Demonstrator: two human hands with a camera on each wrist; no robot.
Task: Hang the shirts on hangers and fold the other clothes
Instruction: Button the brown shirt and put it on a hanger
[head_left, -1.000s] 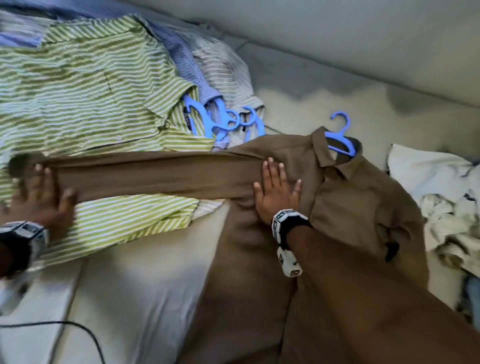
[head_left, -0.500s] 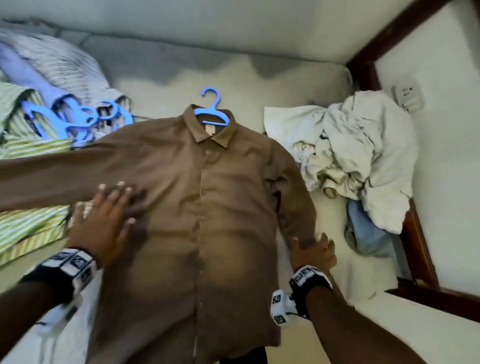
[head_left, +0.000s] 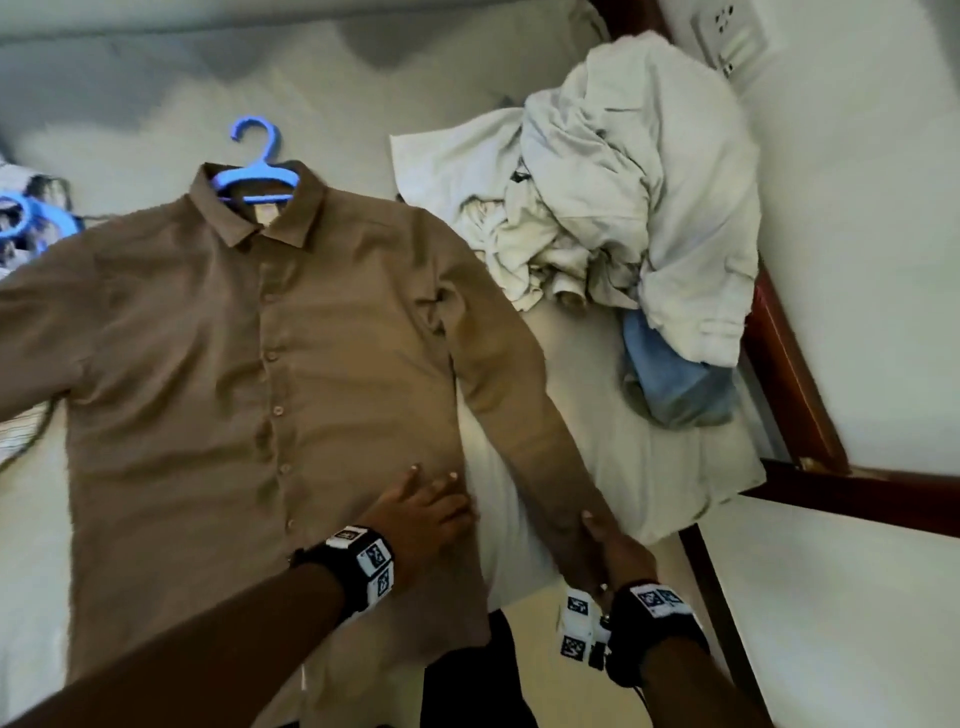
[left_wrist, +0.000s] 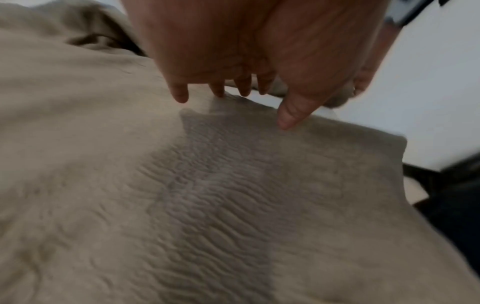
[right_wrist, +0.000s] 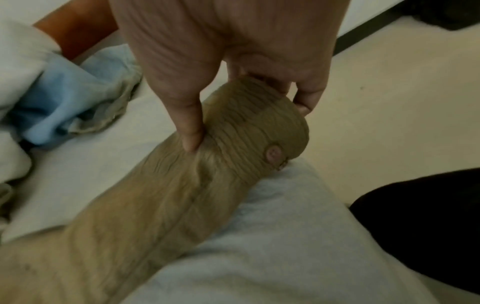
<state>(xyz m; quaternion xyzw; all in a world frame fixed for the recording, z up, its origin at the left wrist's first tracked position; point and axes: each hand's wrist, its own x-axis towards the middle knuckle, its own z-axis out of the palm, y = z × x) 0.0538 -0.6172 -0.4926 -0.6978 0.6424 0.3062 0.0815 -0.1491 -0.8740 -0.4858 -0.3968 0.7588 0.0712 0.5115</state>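
Note:
A brown button-up shirt (head_left: 249, 374) lies flat and face up on the bed, with a blue hanger (head_left: 257, 174) inside its collar. My left hand (head_left: 423, 506) lies flat on the shirt's lower right side, fingers straight (left_wrist: 182, 94) on the fabric (left_wrist: 182, 205). My right hand (head_left: 605, 540) grips the cuff of the shirt's right sleeve (head_left: 524, 400) near the bed's corner. In the right wrist view my thumb (right_wrist: 191, 131) and fingers pinch the buttoned cuff (right_wrist: 257, 135).
A heap of pale crumpled clothes (head_left: 623, 171) with a light blue garment (head_left: 670, 379) under it sits at the right of the bed. More blue hangers (head_left: 31, 223) lie at the far left. The dark wooden bed frame (head_left: 789, 374) runs along the wall.
My left hand slid from the shirt's left chest down to its lower right side. My right hand drew the right sleeve outward and straight, now gripping its cuff. The view shifted right.

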